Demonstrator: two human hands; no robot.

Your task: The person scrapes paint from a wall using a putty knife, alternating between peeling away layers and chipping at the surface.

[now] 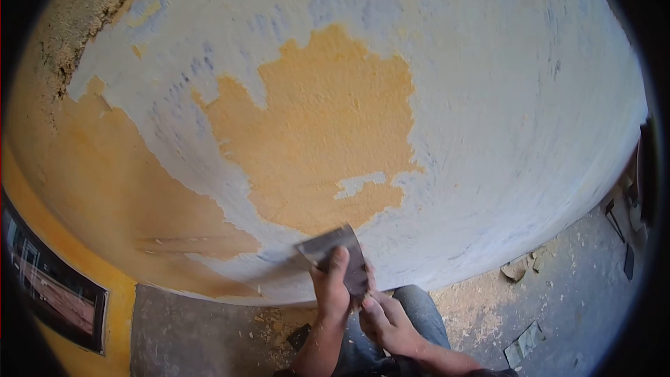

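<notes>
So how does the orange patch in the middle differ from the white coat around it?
The rough orange patch is bright and grainy; the pale white coat looks smoother, streaked bluish-grey. The orange patch is a ragged island; the white coat surrounds it and covers more area. Both belong to one wall, above the grey metal scraper.

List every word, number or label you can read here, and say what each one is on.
None: no text can be read.
The scraper, gripped by the left hand and right hand, shows no brand.
The wall and floor bear no writing.
The dark frame is too blurred to tell.
</notes>
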